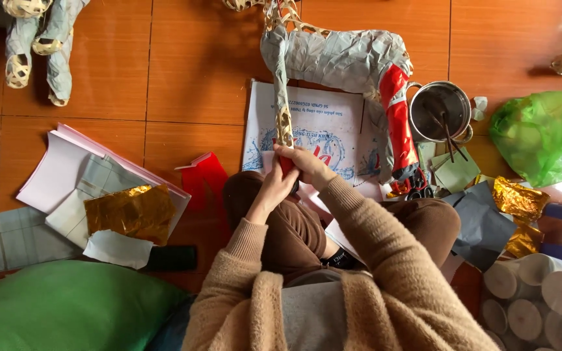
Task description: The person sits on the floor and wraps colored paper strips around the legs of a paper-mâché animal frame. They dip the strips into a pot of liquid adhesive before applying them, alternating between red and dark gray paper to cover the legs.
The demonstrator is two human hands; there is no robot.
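Both hands meet at the foot of a woven bamboo leg: the right hand (pixel 307 166) is closed round the leg (pixel 283 123) and the left hand (pixel 280 184) is curled shut against a strip of red paper (pixel 285 166) at its lower end. That leg belongs to an animal frame (pixel 343 58) of split bamboo, skinned in crinkled grey paper with one glossy red leg (pixel 398 123), lying on the orange tiled floor (pixel 190 71) over a printed white sheet (pixel 326 123). Near the frame stands one steel pot (pixel 438 110) holding two sticks; a crumpled gold foil sheet (pixel 128 211) lies on stacked white paper, well apart on the left
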